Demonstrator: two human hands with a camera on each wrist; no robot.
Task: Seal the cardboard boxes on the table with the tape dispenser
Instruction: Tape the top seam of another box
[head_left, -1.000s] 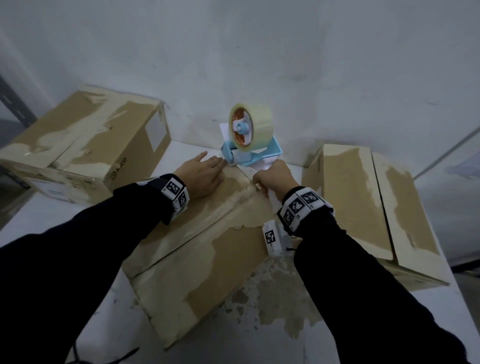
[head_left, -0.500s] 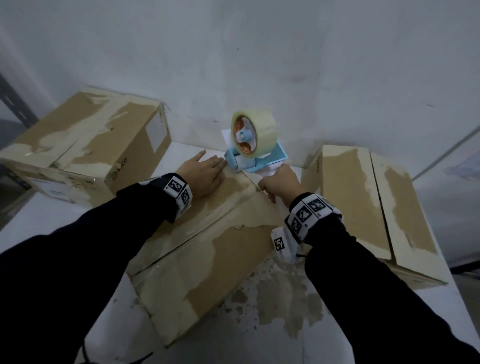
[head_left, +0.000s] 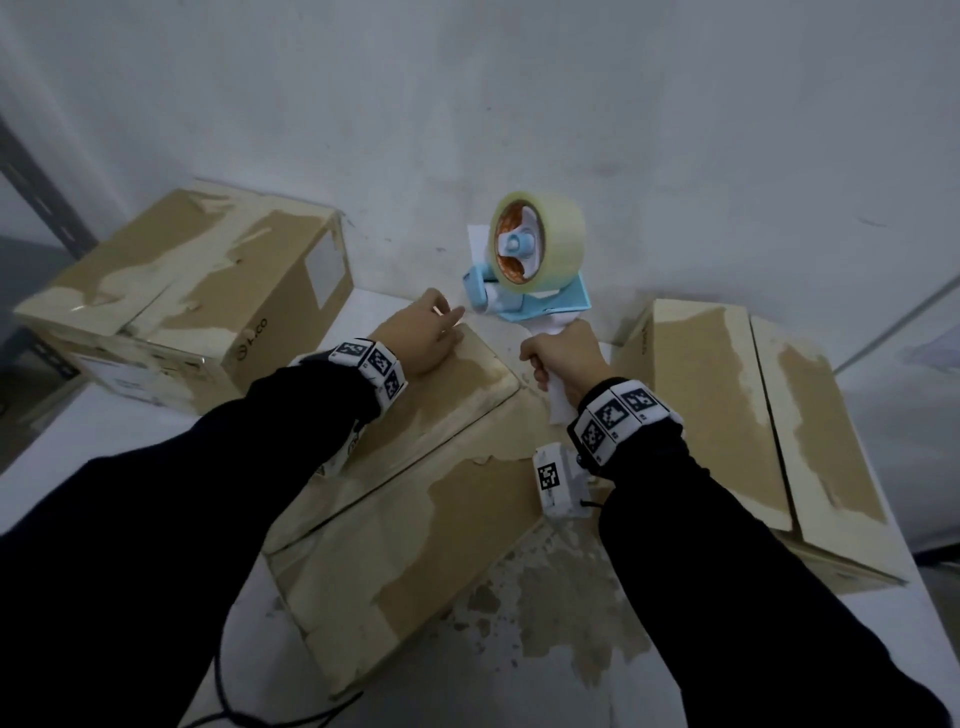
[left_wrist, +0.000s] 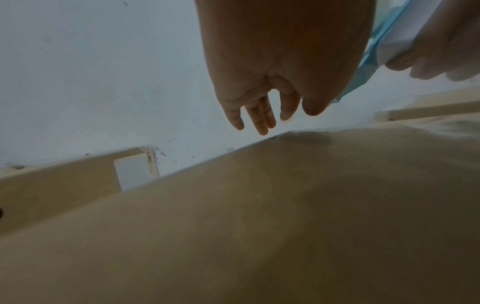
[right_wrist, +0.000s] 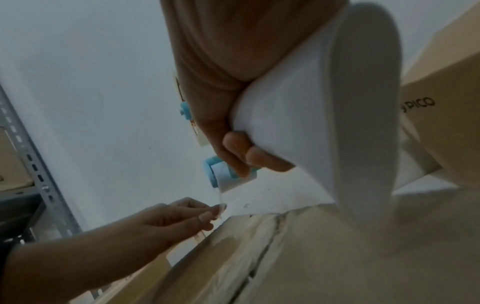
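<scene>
My right hand (head_left: 551, 354) grips the white handle (right_wrist: 298, 123) of the blue tape dispenser (head_left: 550, 304), which carries a clear tape roll (head_left: 558, 244). The dispenser hangs just beyond the far corner of the middle cardboard box (head_left: 415, 499). My left hand (head_left: 448, 315) lies at that box's far edge, and its thumb and fingers pinch the free tape end (right_wrist: 221, 202) coming off the roller (right_wrist: 223, 174). The box's flaps are closed, with a seam running across the top. In the left wrist view my left hand (left_wrist: 262, 117) hangs over the box top (left_wrist: 259, 216).
A second cardboard box (head_left: 182, 291) stands at the back left and a third (head_left: 727, 415) at the right, both on the white table (head_left: 561, 623). A white wall (head_left: 519, 104) rises directly behind. A metal shelf post (right_wrist: 33, 164) stands to the left.
The right hand lifted the dispenser off the box's far edge, up and slightly right. My left hand went from lying flat on the box to pinching the tape end.
</scene>
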